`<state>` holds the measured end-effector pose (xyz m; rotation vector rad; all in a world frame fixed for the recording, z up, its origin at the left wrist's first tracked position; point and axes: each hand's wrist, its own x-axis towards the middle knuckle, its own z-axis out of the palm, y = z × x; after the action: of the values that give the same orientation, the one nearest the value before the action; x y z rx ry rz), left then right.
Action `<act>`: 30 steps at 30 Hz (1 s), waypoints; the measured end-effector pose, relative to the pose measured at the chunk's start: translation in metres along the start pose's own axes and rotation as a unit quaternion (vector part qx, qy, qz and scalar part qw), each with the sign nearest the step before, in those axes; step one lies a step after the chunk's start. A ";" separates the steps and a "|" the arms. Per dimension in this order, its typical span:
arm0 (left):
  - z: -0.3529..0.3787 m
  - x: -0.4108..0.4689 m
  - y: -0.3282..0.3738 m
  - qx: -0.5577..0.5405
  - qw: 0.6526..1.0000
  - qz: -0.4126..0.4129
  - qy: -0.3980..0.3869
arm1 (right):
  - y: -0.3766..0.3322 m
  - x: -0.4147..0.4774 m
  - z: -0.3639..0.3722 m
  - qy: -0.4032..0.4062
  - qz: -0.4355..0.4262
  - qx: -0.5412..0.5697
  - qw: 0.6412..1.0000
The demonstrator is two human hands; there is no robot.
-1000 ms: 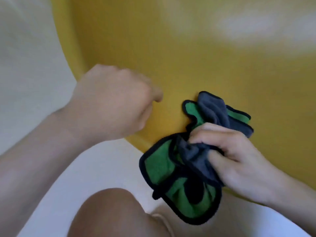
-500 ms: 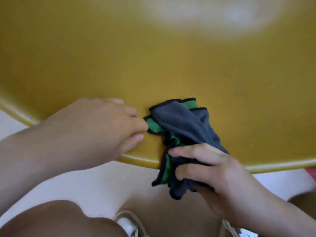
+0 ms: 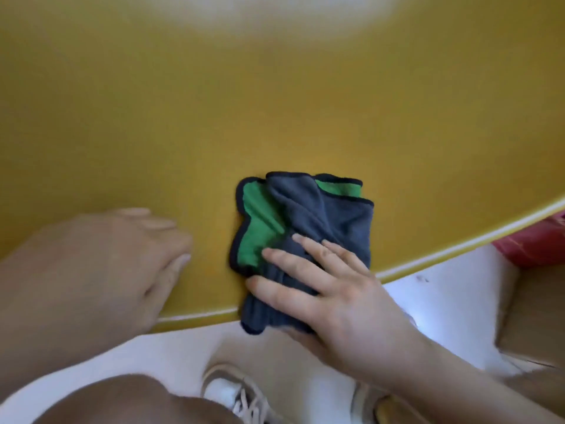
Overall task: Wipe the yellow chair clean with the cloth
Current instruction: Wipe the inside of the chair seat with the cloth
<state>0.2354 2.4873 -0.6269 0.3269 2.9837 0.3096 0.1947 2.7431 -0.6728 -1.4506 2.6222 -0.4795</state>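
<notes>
The yellow chair (image 3: 275, 102) fills the upper view, its rounded front edge running across the lower middle. A bunched grey and green cloth (image 3: 308, 215) with dark trim lies on the seat near that edge, one corner hanging over it. My right hand (image 3: 330, 295) presses flat on the cloth with straight, spread fingers. My left hand (image 3: 101, 264) rests on the seat by the edge, left of the cloth and apart from it, with its fingers loosely curled and nothing in it.
Below the chair edge lie a white floor (image 3: 452, 289), my bare knee (image 3: 131, 399) and light sneakers (image 3: 238, 393). A cardboard box (image 3: 538, 313) and something red (image 3: 538, 243) sit at the right, close to the chair.
My right hand has gone from gripping the bunched cloth to pressing flat on it, further up the seat. My left hand has let go of the cloth and drawn away to the left.
</notes>
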 end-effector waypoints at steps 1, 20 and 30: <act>-0.005 0.000 -0.001 -0.016 0.999 -0.013 -0.049 | 0.021 -0.013 -0.010 -0.019 -0.017 -0.008 1.000; 0.035 0.029 0.054 0.053 0.987 0.004 -0.150 | 0.103 -0.043 -0.034 0.059 -0.017 -0.002 0.998; 0.056 0.030 0.110 0.180 0.979 0.093 0.040 | 0.147 -0.041 -0.050 0.219 0.287 -0.091 0.928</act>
<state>0.2366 2.6097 -0.6603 0.6450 3.0826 -0.2124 0.0865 2.8615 -0.6752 -0.5728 3.3265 -0.5416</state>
